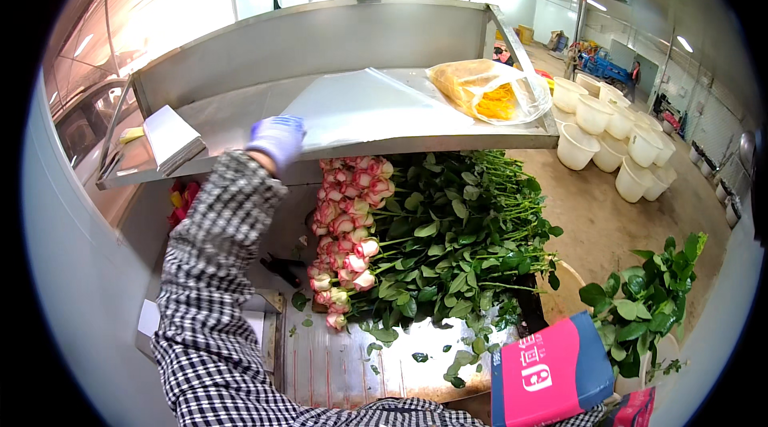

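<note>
My left hand [276, 141], in a purple-blue glove, reaches over the front edge of the metal shelf at the left corner of a clear plastic sheet [360, 107]. Its fingers are bent and blurred, and whether they grip the sheet cannot be made out. At the lower right my right sleeve [590, 416] shows beneath a pink and dark-blue printed carton or wrap [552, 371], and the right hand is out of sight. Below the shelf lie pink-and-white roses [348, 223] in rows, heads to the left, their leafy stems [456, 227] stretching right.
The metal shelf [240, 111] spans the work table [344, 363]. On it sit a stack of white paper [170, 137] and a bag of yellow strips [488, 95]. Dark pruning shears [282, 269] lie left of the roses. Cut greenery [640, 303] and stacked white buckets [596, 115] stand right.
</note>
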`<state>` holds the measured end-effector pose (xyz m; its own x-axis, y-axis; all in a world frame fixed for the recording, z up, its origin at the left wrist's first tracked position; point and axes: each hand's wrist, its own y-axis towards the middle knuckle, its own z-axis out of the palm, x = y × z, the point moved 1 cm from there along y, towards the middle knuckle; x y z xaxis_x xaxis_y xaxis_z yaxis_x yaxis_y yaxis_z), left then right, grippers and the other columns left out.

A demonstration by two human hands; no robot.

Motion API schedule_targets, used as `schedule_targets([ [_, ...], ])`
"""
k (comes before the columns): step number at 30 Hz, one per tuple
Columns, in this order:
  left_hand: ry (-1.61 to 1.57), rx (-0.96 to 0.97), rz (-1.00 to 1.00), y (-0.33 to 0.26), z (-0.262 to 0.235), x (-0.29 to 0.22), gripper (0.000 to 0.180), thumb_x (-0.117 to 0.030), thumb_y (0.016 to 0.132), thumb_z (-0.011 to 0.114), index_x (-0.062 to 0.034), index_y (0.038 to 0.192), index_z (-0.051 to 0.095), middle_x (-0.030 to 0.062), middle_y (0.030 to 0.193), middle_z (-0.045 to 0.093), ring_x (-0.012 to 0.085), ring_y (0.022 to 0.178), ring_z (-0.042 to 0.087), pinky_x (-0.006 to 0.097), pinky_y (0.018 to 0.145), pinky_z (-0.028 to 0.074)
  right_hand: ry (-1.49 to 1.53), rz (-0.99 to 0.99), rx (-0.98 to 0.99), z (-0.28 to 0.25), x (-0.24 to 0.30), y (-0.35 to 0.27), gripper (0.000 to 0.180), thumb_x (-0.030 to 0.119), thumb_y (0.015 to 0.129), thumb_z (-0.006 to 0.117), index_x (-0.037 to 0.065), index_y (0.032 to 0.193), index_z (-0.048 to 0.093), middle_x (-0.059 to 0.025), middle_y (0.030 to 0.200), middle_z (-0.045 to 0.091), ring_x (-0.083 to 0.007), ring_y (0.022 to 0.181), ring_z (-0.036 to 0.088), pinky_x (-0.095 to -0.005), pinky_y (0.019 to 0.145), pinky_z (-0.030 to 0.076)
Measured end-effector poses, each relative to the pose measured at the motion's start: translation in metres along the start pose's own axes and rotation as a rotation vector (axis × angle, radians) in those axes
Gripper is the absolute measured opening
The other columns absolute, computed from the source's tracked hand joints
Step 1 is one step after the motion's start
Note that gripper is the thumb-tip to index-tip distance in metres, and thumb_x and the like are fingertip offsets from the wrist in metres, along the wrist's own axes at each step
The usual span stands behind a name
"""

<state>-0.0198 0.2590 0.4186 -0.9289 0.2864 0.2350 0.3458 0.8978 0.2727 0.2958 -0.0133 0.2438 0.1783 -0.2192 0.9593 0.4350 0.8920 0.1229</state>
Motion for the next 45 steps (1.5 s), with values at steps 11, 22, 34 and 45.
schedule_targets([
  [11, -0.232, -0.391, 0.065, 0.003, 0.007, 0.058, 0.033, -0.005, 0.085, 0.057, -0.0142, 0.116, 0.06, 0.008, 0.092, 0.064, 0.023, 0.082, 0.063, 0.034, 0.075, 0.05, -0.08, -0.09, 0.121, 0.03, 0.027, 0.065, 0.05, 0.038, 0.092, 0.055, 0.01, 0.133, 0.046, -0.0061, 0.126, 0.057, -0.0221, 0.111, 0.057, -0.0387, 0.097, 0.046],
  [22, -0.04, 0.178, 0.135, -0.042, -0.005, 0.053, 0.057, -0.021, 0.072, 0.073, -0.0136, 0.126, 0.056, 0.0083, 0.114, 0.054, 0.0274, 0.108, 0.052, 0.041, 0.093, 0.043, -0.129, -0.117, 0.153, 0.04, 0.035, 0.077, 0.048, 0.034, 0.091, 0.057, 0.009, 0.132, 0.047, -0.0064, 0.124, 0.058, -0.0214, 0.11, 0.057, -0.0379, 0.095, 0.046],
  [34, 0.039, 0.268, 0.026, -0.019, 0.017, 0.059, 0.021, -0.022, 0.082, 0.066, -0.0219, 0.103, 0.07, 0.0027, 0.107, 0.069, 0.0243, 0.103, 0.064, 0.039, 0.083, 0.052, -0.18, -0.142, 0.176, 0.059, 0.041, 0.078, 0.046, 0.03, 0.09, 0.06, 0.009, 0.129, 0.049, -0.0067, 0.122, 0.059, -0.0205, 0.108, 0.058, -0.037, 0.094, 0.047],
  [45, -0.482, -0.156, 0.21, -0.045, 0.015, 0.079, 0.035, -0.005, 0.083, 0.059, -0.011, 0.118, 0.059, 0.0098, 0.083, 0.066, 0.0253, 0.079, 0.064, 0.034, 0.074, 0.049, -0.208, -0.158, 0.171, 0.067, 0.049, 0.064, 0.045, 0.026, 0.089, 0.062, 0.008, 0.128, 0.05, -0.0069, 0.12, 0.06, -0.0198, 0.106, 0.059, -0.0362, 0.092, 0.048],
])
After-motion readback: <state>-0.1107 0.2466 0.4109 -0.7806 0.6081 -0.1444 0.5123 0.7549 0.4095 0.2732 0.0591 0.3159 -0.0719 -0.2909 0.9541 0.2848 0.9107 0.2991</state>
